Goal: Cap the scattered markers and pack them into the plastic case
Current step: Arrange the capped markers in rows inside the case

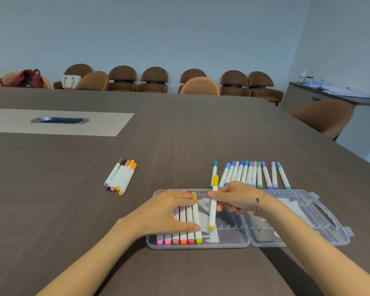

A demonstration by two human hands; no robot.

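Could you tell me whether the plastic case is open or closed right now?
Open. The case lies flat on the table with its lid folded out right; markers sit inside.

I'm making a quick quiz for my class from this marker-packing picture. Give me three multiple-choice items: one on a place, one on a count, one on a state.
1. Where does the group of brown and orange markers lie?
A. on the table, left of the case
B. inside the case
C. on a chair

2. How many markers already lie in the plastic case?
A. two
B. six
C. twelve

3. What is the right hand doing?
A. resting flat on the table
B. pinching the yellow marker above the case
C. closing the lid

Answers: 1 A, they lie on bare wood left of the case. 2 B, six coloured ends show in the row beneath the left hand. 3 B, its fingers hold the marker's barrel.
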